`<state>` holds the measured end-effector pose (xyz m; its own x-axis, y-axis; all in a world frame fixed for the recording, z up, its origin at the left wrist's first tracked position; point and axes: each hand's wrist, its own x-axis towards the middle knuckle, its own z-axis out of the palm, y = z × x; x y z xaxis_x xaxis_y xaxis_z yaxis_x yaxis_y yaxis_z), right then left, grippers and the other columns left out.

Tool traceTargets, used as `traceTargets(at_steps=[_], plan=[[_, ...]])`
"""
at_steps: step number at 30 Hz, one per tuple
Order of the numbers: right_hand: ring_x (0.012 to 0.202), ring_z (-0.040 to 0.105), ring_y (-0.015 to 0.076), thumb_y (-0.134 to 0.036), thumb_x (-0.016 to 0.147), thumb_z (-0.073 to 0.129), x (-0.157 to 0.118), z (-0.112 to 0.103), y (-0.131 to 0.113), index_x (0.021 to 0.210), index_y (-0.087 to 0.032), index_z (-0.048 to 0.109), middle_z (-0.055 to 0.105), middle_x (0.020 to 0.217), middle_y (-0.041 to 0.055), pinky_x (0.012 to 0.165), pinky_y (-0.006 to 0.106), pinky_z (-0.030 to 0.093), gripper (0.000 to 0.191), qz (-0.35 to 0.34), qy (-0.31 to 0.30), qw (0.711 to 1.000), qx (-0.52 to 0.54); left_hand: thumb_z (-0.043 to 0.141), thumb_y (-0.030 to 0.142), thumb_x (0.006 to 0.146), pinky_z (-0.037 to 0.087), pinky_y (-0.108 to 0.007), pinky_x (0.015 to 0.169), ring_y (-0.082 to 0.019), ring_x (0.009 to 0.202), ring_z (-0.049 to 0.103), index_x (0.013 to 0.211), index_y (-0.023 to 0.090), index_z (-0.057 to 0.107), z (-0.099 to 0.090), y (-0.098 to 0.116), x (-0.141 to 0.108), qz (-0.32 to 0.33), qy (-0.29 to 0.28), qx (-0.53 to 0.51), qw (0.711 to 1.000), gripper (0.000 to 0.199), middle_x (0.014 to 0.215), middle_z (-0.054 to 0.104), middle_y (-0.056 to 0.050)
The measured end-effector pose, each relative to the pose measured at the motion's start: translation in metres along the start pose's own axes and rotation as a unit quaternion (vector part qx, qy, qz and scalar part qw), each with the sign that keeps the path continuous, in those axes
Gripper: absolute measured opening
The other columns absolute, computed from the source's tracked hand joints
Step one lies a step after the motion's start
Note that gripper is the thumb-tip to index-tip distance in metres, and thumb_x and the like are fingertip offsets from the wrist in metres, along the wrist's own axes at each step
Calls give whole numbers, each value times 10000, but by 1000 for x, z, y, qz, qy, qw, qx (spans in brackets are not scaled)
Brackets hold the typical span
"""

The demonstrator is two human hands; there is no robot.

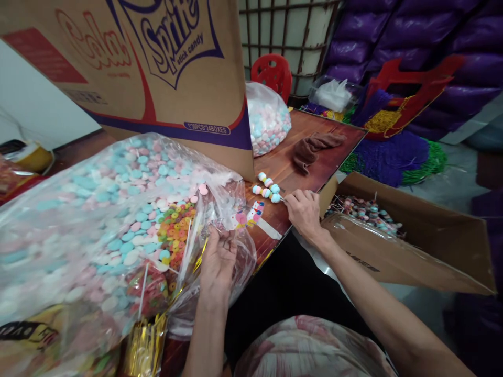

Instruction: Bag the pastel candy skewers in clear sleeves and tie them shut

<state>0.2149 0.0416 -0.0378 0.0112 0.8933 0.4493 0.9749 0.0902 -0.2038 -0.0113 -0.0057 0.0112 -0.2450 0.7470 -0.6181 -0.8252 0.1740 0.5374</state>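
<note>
My right hand (303,213) is closed at the table's front edge on the sticks of two candy skewers (269,191). Pale blue, white and pink balls with yellow bits between them are threaded on these skewers, which point away to the left. My left hand (220,254), palm up with curled fingers, pinches the near end of a small clear printed bag (247,215). Beside that hand a large clear sack (118,173) holds pastel candy discs. Orange and green ring candies (176,230) lie at its mouth. Gold twist ties (145,343) stand bundled in front.
A tall carton (165,68) stands behind the sack. Another candy bag (269,118) and a brown cloth (314,147) lie on the table (334,128). At right, an open box (440,225) contains several finished-looking skewers. Red chairs (272,77) and purple padding (361,31) are farther back.
</note>
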Motion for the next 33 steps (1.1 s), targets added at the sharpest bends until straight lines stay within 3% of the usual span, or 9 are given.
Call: traceTargets(at_steps=[3, 6, 8, 12, 19, 22, 25, 29, 33], plan=[[805, 537, 198, -163, 960, 489, -10, -11, -5, 795, -183, 630, 631, 850, 59, 777, 357, 356, 218, 36, 44, 988, 142, 610, 253, 940, 544, -187, 632, -90, 662, 662, 797, 161, 641, 1, 4, 1, 6, 5, -12, 1000, 173, 658, 631, 15], [744, 556, 165, -159, 936, 538, -25, -31, -14, 821, -198, 616, 602, 825, 21, 696, 305, 412, 144, 71, 80, 937, 332, 572, 235, 962, 547, -187, 652, -87, 652, 658, 814, 154, 646, 2, 7, 2, 17, 21, -16, 1000, 184, 627, 612, 19], [763, 580, 163, -156, 922, 580, -35, -45, -20, 849, -207, 631, 610, 843, 16, 683, 292, 438, 103, 76, 91, 909, 399, 563, 234, 967, 546, -191, 651, -92, 659, 663, 818, 155, 648, 3, 7, 3, 24, 23, -14, 999, 189, 624, 610, 19], [819, 613, 171, -125, 919, 599, -48, -60, -29, 872, -216, 652, 632, 869, 23, 726, 304, 472, 115, 40, 107, 903, 413, 549, 249, 974, 537, -201, 625, -105, 660, 671, 803, 159, 642, 4, 5, 3, 29, 16, -6, 999, 215, 633, 625, 10], [824, 635, 175, -87, 914, 605, -53, -64, -23, 919, -211, 680, 666, 903, 47, 739, 320, 485, 145, -50, 122, 938, 321, 664, 253, 908, 553, -237, 701, -110, 647, 677, 790, 148, 641, -2, -1, 5, 97, -22, 27, 995, 160, 640, 660, 8], [821, 635, 173, -95, 912, 613, -53, -67, -22, 923, -209, 690, 669, 898, 47, 734, 314, 484, 138, -62, 94, 933, 341, 789, 320, 788, 540, -228, 675, -118, 636, 681, 769, 147, 639, -5, -2, 7, 157, -42, 63, 985, 230, 631, 666, 10], [818, 632, 171, -126, 915, 621, -52, -67, -21, 896, -209, 699, 660, 877, 42, 732, 303, 486, 116, -29, 34, 909, 414, 834, 369, 713, 520, -217, 651, -111, 631, 675, 764, 148, 642, -6, -1, 8, 215, -64, 103, 969, 297, 663, 678, 13], [757, 611, 165, -169, 916, 622, -49, -61, -21, 827, -205, 705, 646, 812, 30, 698, 300, 466, 127, 4, -44, 876, 481, 831, 412, 693, 519, -242, 677, -131, 671, 687, 726, 163, 618, -6, 2, 10, 275, -85, 148, 946, 329, 667, 655, 33], [735, 586, 163, -201, 913, 623, -49, -58, -21, 810, -199, 709, 638, 795, 28, 695, 305, 443, 134, 30, -84, 860, 503, 802, 439, 720, 530, -264, 699, -142, 681, 687, 726, 173, 604, -8, 4, 13, 304, -75, 172, 934, 332, 669, 637, 35]])
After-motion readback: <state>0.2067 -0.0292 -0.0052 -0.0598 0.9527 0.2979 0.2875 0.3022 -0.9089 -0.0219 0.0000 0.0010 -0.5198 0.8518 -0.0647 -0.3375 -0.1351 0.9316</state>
